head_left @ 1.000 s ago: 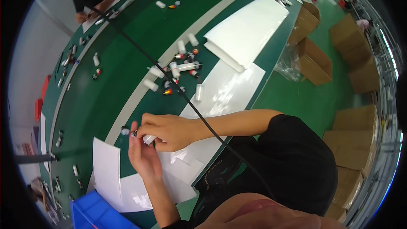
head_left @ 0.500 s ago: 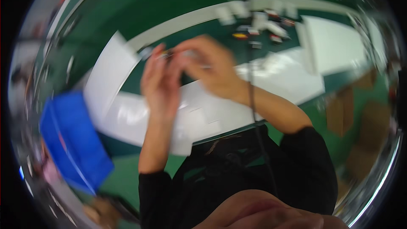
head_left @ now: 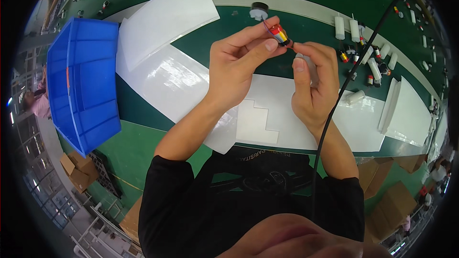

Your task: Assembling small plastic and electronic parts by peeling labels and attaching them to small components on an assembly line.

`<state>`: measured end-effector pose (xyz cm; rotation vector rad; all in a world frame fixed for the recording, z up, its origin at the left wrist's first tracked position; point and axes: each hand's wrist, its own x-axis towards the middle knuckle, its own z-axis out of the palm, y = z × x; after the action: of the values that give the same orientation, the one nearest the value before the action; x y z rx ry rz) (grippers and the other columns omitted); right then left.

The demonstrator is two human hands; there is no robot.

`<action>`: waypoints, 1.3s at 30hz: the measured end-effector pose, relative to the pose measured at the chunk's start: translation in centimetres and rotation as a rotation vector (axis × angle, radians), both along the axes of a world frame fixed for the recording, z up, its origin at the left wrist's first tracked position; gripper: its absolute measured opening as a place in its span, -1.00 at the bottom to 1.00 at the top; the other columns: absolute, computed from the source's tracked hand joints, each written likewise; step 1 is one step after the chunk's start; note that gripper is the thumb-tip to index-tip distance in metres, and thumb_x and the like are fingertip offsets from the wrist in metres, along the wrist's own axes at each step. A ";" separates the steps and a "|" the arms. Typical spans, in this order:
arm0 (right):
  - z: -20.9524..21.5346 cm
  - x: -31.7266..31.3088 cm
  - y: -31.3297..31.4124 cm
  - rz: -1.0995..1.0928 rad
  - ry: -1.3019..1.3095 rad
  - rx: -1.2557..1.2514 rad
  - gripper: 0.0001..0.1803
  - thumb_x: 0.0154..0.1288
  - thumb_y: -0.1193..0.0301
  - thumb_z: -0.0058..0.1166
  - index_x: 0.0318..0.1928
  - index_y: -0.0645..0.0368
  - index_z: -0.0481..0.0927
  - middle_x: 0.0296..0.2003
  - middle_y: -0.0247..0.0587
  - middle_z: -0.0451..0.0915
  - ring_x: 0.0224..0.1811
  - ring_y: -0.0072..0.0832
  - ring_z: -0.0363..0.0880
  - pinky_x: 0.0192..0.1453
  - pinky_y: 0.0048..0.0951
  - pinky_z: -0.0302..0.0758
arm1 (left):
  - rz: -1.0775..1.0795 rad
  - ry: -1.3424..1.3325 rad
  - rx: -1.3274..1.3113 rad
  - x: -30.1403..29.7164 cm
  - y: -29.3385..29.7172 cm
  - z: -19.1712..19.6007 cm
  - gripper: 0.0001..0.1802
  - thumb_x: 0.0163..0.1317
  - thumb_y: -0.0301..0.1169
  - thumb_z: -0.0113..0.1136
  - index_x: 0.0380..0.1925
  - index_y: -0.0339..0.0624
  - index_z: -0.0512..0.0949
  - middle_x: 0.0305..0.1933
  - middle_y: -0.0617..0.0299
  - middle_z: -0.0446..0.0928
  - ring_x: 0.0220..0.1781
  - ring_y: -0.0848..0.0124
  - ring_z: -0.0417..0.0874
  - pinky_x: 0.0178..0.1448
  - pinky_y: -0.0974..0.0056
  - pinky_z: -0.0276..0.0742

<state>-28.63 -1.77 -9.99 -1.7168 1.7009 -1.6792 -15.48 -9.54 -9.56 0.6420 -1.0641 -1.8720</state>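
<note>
My left hand (head_left: 232, 67) is closed, thumb and fingers pinching a small red, gold and silver battery (head_left: 279, 33). A thin dark wire runs from the battery's side to a round white part with a black cap (head_left: 259, 11), just beyond my left fingertips. My right hand (head_left: 316, 83) is closed too, with a whitish, cylinder-like piece (head_left: 311, 69) partly hidden between its fingers and palm. Its index fingertip meets the lower end of the battery, where a short reddish bit shows. Whether that finger and thumb grip the bit, I cannot tell.
White sheets (head_left: 167, 74) cover the near part of the green table (head_left: 191, 33). Several white cylinders (head_left: 374, 68) and small batteries (head_left: 344, 57) lie in a pile at the right. A blue bin (head_left: 98, 81) stands at the left. A black cable (head_left: 344, 86) crosses the view on the right.
The view has turned and steadied, so both hands appear further right. My hands were close together and blurred; now they meet at the battery, which shows clearly.
</note>
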 end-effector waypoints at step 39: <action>0.6 2.6 1.9 0.403 0.805 0.557 -0.90 -0.07 0.56 0.07 -0.48 0.35 0.56 -0.40 -0.07 0.50 -0.22 -0.24 0.44 -0.15 -0.35 0.48 | 0.215 0.093 0.118 4.1 -1.1 5.0 -0.76 0.27 -0.49 0.17 -0.13 -0.44 0.57 -0.16 0.00 0.61 -0.10 0.07 0.69 0.04 0.10 0.65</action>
<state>-26.05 0.16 -9.40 -2.3364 1.6695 -0.2769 -11.41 -10.64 -4.52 0.7013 -0.7964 -1.7677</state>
